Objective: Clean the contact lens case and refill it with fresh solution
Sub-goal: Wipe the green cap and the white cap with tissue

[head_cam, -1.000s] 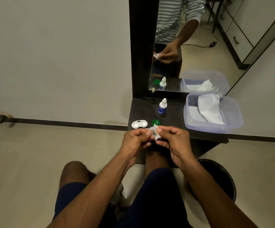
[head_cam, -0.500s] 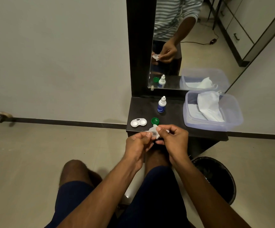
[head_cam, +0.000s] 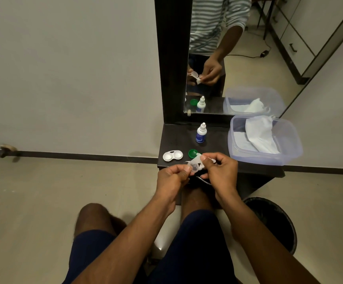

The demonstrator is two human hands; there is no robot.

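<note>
The person sits in front of a small dark tabletop (head_cam: 174,138) that stands against the wall, under a mirror (head_cam: 238,58). Both hands are raised together just over the near edge of the tabletop. The left hand (head_cam: 171,178) has its fingers closed, and the thumb and the first finger pinch one end of a small clear plastic piece (head_cam: 194,166). The right hand (head_cam: 220,171) is also closed, and its fingertips pinch the other end of the same piece together with a little white scrap. I cannot tell exactly what this clear piece is; it looks like a thin transparent shell with a round hollow.

The contact lens case (head_cam: 172,155) is white, with two round cups side by side, and it lies open on the tabletop near the front left corner, apart from both hands. Just beside it, to the right, lies a green cap (head_cam: 192,153), which is partly hidden by the things in the hands. Behind the cap, closer to the mirror, a small solution bottle (head_cam: 201,133) stands upright; it has a white top and a blue label.

On the right side of the tabletop there is a clear plastic container (head_cam: 289,148) without a lid, and white tissue (head_cam: 260,136) lies inside it. A dark round bin (head_cam: 277,220) stands on the floor under the right forearm, beside the tabletop. The mirror reflects the hands, the bottle and the container.
</note>
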